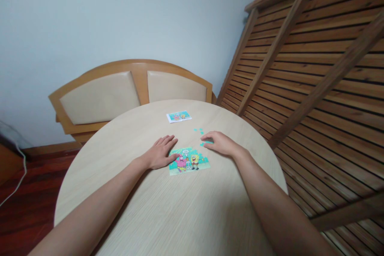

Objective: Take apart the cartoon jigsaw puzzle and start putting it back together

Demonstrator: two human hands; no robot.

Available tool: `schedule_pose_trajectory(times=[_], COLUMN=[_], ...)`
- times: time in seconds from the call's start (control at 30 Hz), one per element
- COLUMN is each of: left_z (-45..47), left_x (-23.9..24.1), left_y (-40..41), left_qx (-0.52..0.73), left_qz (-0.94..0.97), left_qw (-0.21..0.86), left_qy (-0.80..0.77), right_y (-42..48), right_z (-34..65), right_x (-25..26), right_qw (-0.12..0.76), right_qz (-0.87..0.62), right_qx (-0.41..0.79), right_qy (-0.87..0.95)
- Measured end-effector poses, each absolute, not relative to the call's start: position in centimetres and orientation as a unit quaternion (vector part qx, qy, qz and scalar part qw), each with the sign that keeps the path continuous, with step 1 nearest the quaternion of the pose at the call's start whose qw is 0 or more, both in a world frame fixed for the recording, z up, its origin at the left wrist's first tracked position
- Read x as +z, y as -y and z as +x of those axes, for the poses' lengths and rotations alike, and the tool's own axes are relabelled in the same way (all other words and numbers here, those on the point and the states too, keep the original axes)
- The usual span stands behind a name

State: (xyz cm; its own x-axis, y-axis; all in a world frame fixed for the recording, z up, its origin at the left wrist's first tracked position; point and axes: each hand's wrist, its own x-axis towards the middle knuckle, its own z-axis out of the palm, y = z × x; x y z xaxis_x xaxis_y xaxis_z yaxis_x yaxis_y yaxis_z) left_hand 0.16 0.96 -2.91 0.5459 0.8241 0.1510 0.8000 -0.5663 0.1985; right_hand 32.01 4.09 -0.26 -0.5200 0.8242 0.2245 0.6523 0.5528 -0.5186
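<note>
A partly joined jigsaw puzzle lies flat on the table, showing a pink starfish, a yellow sponge and a pale figure on teal. Its upper right edge is jagged. My left hand rests palm down at the puzzle's left side, fingers spread, the thumb lying over its edge. Beyond the puzzle's upper right, my right hand hovers over or touches loose teal puzzle pieces. Its fingers are curved, with a gap between thumb and forefinger. Some pieces are partly hidden under that hand. A few small teal pieces lie farther back.
A picture card with the same characters lies toward the far side of the round wooden table. Behind the table stands a padded headboard against the wall. Wooden slats lean at the right. A white cable hangs at left.
</note>
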Motion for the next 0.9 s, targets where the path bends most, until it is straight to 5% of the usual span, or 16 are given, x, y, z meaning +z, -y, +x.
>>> schedule_pose_trajectory(times=[0.9], left_z=[0.1], left_x=[-2.9], left_y=[-1.0], left_qx=[0.110], left_qz=[0.879], left_qw=[0.059], left_qy=[-0.461], right_y=[-3.3], right_z=[30.4], right_x=[0.3], right_qw=[0.217], right_qz=[-0.406], right_qx=[0.137], right_qy=[0.877])
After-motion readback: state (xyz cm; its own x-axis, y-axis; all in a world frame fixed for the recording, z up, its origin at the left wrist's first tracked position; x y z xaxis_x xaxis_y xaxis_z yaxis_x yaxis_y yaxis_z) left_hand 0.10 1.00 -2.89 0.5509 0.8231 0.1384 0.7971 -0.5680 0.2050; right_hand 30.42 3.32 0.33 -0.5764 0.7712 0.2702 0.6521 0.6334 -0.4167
